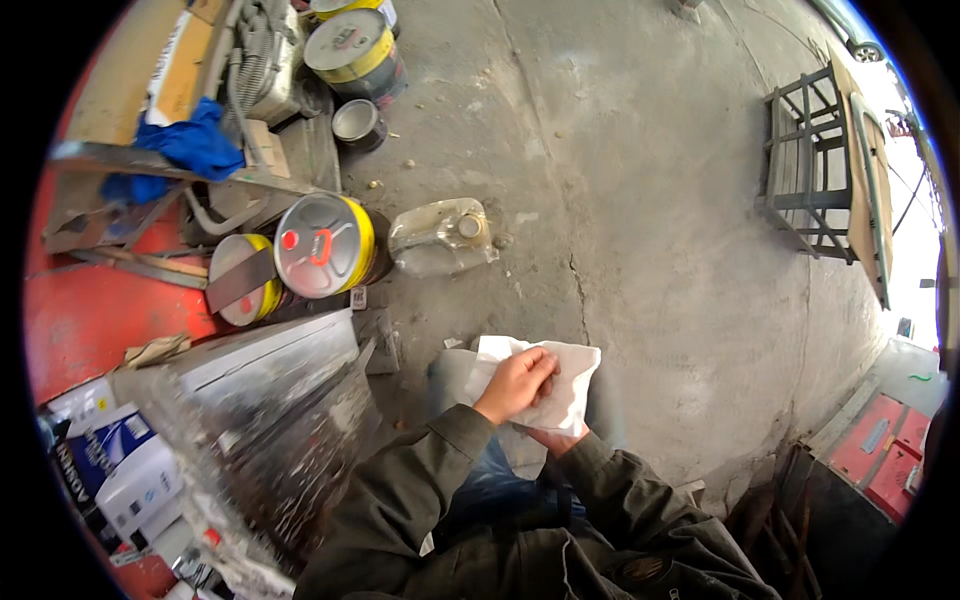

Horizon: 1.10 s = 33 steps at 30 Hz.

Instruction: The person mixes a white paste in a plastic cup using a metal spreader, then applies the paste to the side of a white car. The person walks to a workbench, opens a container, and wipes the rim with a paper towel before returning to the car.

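Note:
A folded white cloth (577, 372), perhaps soft paper, is spread in front of my body above my knees. My left hand (522, 385) rests on top of it with fingers curled in and the thumb pressed against them. What those fingers pinch, if anything, is too small to make out. From below, my right hand (557, 440) holds the near edge of the cloth, and its fingers are hidden under it. Both forearms are in dark sleeves.
Left of me stands a scuffed metal cabinet (270, 350) with boxes (125, 450) beside it. Ahead left are a clear plastic jug (430, 240), a metal drum (318, 245) and a small can (358, 122). A dark metal frame (815, 165) and red case (885, 445) are right.

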Each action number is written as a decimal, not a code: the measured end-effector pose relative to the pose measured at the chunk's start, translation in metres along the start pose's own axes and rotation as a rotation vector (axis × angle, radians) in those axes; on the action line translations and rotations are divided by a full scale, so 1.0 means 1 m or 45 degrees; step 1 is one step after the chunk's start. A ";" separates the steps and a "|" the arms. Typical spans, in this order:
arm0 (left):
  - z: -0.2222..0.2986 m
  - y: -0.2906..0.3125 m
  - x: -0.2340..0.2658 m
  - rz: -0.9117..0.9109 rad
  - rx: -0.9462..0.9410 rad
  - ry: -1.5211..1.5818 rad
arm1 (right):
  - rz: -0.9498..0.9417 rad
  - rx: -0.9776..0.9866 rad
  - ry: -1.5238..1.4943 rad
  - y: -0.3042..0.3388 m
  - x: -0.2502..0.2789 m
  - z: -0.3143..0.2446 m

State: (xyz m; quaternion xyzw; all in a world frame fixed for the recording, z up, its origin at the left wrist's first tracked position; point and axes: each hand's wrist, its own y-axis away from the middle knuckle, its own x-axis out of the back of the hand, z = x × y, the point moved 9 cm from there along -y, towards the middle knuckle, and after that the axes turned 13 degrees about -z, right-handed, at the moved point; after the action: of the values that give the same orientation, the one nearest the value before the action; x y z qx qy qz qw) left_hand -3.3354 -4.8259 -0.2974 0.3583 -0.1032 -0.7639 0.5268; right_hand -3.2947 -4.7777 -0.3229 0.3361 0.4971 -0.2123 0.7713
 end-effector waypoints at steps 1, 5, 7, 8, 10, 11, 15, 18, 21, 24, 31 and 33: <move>-0.023 -0.024 0.013 0.025 -0.023 -0.273 | 0.216 -0.035 0.118 -0.007 0.025 -0.010; -0.069 -0.103 0.056 0.134 -0.253 -0.730 | -0.131 -0.046 -0.202 -0.064 0.122 -0.061; -0.086 -0.131 0.072 0.150 -0.337 -0.866 | -0.091 -0.014 0.101 -0.088 0.158 -0.092; -0.093 -0.146 0.081 0.139 -0.381 -0.903 | 0.044 0.003 0.389 -0.098 0.178 -0.111; -0.084 -0.163 0.093 0.099 -0.478 -1.050 | -0.075 0.080 0.238 -0.129 0.200 -0.137; -0.070 -0.160 0.103 0.190 -0.519 -1.261 | -0.053 0.104 0.198 -0.143 0.208 -0.149; -0.013 -0.142 0.176 0.774 -0.582 -2.001 | -0.116 0.165 0.312 -0.170 0.203 -0.184; 0.009 -0.141 0.201 0.710 -0.359 -2.166 | -0.222 0.168 0.291 -0.164 0.213 -0.192; 0.020 -0.148 0.214 0.482 -0.336 -2.151 | -0.197 0.148 0.327 -0.162 0.221 -0.190; 0.033 -0.152 0.219 0.414 -0.360 -2.082 | -0.177 0.150 0.376 -0.157 0.228 -0.192; 0.042 -0.163 0.245 0.781 0.017 -2.023 | -0.110 0.147 0.367 -0.152 0.236 -0.199; 0.042 -0.158 0.247 0.880 0.073 -2.007 | -0.114 0.130 0.352 -0.153 0.236 -0.196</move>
State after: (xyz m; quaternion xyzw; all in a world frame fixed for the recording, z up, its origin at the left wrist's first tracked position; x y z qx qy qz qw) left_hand -3.5253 -4.9854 -0.4603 -0.3148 -0.5614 -0.5836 0.4951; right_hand -3.4201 -4.7377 -0.6391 0.3783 0.6017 -0.2230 0.6672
